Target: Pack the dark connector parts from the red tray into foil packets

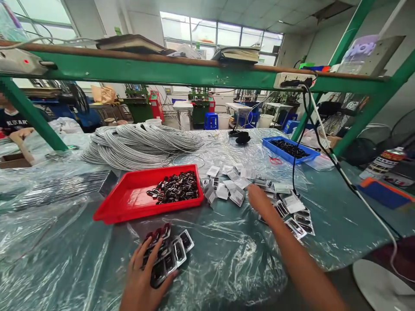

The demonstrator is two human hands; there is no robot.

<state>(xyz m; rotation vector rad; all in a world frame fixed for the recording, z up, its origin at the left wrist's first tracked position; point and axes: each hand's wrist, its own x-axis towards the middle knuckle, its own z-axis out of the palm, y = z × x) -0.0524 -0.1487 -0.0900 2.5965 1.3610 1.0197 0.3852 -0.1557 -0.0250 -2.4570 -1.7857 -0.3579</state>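
My left hand rests with spread fingers over a group of small clear packets holding dark, shiny parts. Its thumb lies along their near side, and dark red pieces show beyond the fingertips. On the right, my right hand is closed at the edge of a loose pile of flat packets; its fingertips are hidden, so what they hold is unclear. More packets with black parts lie just right of that wrist. Some of the pile shows white label sides.
A red tray holds many small dark parts. Behind it lies a large coil of grey cable. A blue tray of black pieces stands at back right. Cords hang from the green shelf. Another person's arm is at far left.
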